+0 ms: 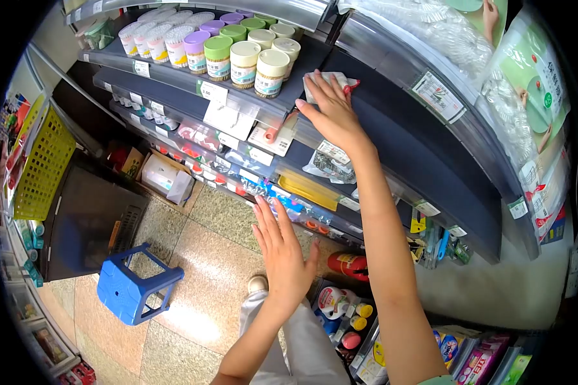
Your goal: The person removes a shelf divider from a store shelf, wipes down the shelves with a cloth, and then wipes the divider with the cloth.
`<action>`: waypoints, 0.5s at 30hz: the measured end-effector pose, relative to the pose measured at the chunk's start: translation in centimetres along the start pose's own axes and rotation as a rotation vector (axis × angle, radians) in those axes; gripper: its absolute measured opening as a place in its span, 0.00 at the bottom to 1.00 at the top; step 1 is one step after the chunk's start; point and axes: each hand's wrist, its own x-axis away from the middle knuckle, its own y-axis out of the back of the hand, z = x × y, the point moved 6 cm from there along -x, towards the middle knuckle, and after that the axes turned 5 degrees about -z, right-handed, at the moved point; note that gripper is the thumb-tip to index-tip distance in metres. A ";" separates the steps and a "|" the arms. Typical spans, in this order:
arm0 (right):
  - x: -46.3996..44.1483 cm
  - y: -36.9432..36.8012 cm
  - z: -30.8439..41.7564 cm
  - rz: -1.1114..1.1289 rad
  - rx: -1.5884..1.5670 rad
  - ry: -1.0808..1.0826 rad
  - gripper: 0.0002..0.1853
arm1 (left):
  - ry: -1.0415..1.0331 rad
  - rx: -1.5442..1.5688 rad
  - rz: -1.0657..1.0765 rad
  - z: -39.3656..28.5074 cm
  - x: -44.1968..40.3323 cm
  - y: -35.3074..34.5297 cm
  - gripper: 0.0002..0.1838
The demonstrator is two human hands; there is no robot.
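Note:
My right hand (334,114) lies flat, fingers stretched out, on a folded white cloth (335,79) with a red part at its edge. The cloth rests on the dark shelf (392,144), mostly covered by the hand. To its left stand several round tubs with cream lids (273,62), plus tubs with green lids (218,48) and purple lids (196,42). Lower down, my left hand (281,253) hangs in the air above the floor, fingers apart and holding nothing.
A blue plastic stool (131,285) stands on the tiled floor at the left, near a yellow-green basket (42,167). Lower shelves carry packaged goods and price tags. Bags of clear plastic ware (507,109) hang over the right shelf edge. A red can (348,264) is below.

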 end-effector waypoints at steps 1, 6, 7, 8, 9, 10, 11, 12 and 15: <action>0.1 0.1 -0.1 0.005 -0.032 0.014 0.34 | 0.003 -0.003 -0.004 0.1 0.0 0.1 0.55; 1.8 2.0 0.0 0.100 -0.338 0.117 0.24 | 0.020 -0.005 -0.007 0.4 -0.1 0.2 0.55; 2.2 2.5 0.0 0.133 -0.369 0.130 0.23 | 0.019 -0.005 -0.009 0.4 -0.1 0.1 0.55; 2.5 2.9 0.1 0.166 -0.400 0.143 0.22 | 0.017 -0.002 -0.009 0.3 -0.2 0.0 0.55; 2.8 3.4 0.1 0.169 -0.432 0.126 0.20 | 0.014 0.000 -0.007 0.3 -0.1 0.0 0.55; 3.0 3.8 0.0 0.181 -0.423 0.143 0.20 | 0.011 0.002 -0.005 0.3 -0.1 0.0 0.55; 3.1 4.2 -0.1 0.192 -0.414 0.158 0.19 | 0.015 0.009 -0.007 0.4 -0.2 0.0 0.55; 3.4 4.5 -0.3 0.203 -0.406 0.171 0.19 | 0.018 0.015 -0.007 0.6 -0.2 0.0 0.55; 4.5 5.7 -1.5 0.177 -0.369 0.135 0.18 | 0.028 0.008 -0.012 1.2 -0.2 0.3 0.55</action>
